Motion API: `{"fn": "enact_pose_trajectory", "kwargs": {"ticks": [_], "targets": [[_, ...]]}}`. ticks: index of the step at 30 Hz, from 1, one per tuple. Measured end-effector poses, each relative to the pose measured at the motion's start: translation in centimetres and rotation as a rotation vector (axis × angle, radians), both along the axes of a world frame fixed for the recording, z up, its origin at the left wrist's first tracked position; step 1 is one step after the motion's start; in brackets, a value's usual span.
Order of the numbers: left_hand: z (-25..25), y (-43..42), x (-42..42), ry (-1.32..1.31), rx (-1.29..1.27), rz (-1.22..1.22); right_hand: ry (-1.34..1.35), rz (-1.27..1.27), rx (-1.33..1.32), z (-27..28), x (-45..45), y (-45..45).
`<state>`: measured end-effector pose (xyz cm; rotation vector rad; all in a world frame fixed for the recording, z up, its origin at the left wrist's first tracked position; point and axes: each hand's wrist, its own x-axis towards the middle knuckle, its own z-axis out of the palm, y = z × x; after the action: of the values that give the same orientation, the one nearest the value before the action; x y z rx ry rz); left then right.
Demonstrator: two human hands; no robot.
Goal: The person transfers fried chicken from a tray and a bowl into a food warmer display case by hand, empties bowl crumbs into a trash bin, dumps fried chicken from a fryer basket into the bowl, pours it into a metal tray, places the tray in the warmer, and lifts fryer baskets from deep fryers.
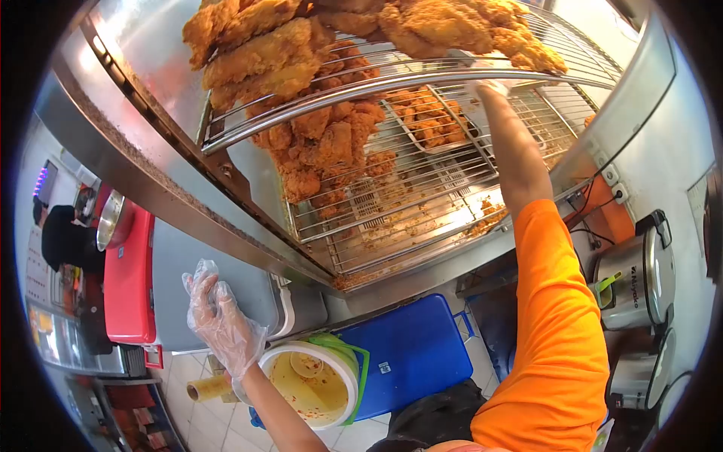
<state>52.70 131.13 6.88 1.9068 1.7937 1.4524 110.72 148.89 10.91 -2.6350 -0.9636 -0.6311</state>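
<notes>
My left hand [224,324], in a clear plastic glove, is raised above a grey cooler lid [207,264]. Its fingers are loosely bent and apart, with nothing in them. My right arm reaches into a warming cabinet, where my gloved right hand [493,83] is beneath the upper wire rack [361,92]. The rack and food hide its fingers. Large fried chicken pieces [263,60] lie on the upper rack. More fried chicken [324,147] is heaped on the lower rack [422,188], beside a metal tray [452,147] of smaller fried pieces.
Below stand a white bucket [352,377] with yellowish liquid and a bowl inside, and a blue lid [414,350]. A red cooler [128,286] is at left, with a person in black [68,237] beyond. Rice cookers [636,279] stand at right. The cabinet's metal frame [173,181] rises between my arms.
</notes>
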Motion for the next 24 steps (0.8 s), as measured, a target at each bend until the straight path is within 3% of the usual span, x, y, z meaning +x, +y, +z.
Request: {"fn": "enact_pose_trajectory", "kwargs": {"ticks": [5, 6, 8, 9, 10, 11, 12, 13, 14, 15, 16, 17, 18, 20, 22, 23, 24], "targets": [[-0.3, 0.0, -0.5, 0.028, 0.01, -0.001, -0.026, 0.261, -0.088, 3.6, -8.8, -3.9], [-0.3, 0.0, -0.6, 0.039, 0.014, 0.003, 0.003, 0.373, 0.013, 2.2, -9.6, -5.6], [-0.3, -0.2, -0.6, 0.031, 0.041, 0.016, -0.614, 0.434, 0.207, -5.2, -10.9, -8.5], [-0.3, -0.2, -0.5, 0.025, 0.053, 0.02, 0.271, 0.856, 0.316, -5.0, -13.1, -13.1], [-0.4, -0.2, -0.6, 0.023, 0.071, 0.012, 1.148, 0.885, 0.603, -4.6, -15.3, -17.7], [-0.4, -0.2, -0.8, 0.024, 0.088, 0.003, 0.277, 0.78, 0.262, -7.2, -15.7, -21.1], [-0.6, -0.1, -1.1, 0.031, 0.102, -0.006, 0.829, 0.814, 0.576, -8.0, -17.2, -24.8], [-0.7, -0.1, -1.5, -0.056, 0.084, -0.039, 1.153, 0.806, 0.655, -8.3, -17.5, -28.8], [-0.9, 0.2, -1.8, -0.142, 0.068, -0.069, 1.078, 0.735, 0.724, -9.5, -16.8, -31.4], [-1.0, 0.4, -2.2, -0.23, 0.048, -0.097, 1.121, 0.623, 0.768, -10.7, -14.5, -33.3], [-1.2, 0.4, -3.5, -0.138, 0.059, -0.115, 1.167, 0.511, 0.808, -12.4, -12.0, -35.2], [-0.4, -0.7, -3.2, -0.282, 0.051, -0.118, 1.212, 0.403, 0.852, -13.9, -9.4, -36.8], [0.7, -1.6, -2.8, -0.428, 0.045, -0.122, 1.21, 0.379, 0.947, -15.2, -5.8, -38.1], [1.1, -3.7, -3.4, -0.457, 0.076, -0.131, 1.206, 0.279, 1.055, -15.0, 1.1, -40.3], [-0.2, -5.3, -4.9, -0.14, 0.264, -0.211, 1.216, 0.197, 1.142, -15.4, 9.1, -41.8], [4.8, -10.6, 2.3, 0.454, 0.404, 0.224, 1.221, 0.201, 1.215, -16.5, 14.0, -41.6], [4.9, -12.2, 3.8, 0.448, 0.421, 0.176, 1.158, 0.03, 1.167, -16.1, 17.8, -41.1]]}}
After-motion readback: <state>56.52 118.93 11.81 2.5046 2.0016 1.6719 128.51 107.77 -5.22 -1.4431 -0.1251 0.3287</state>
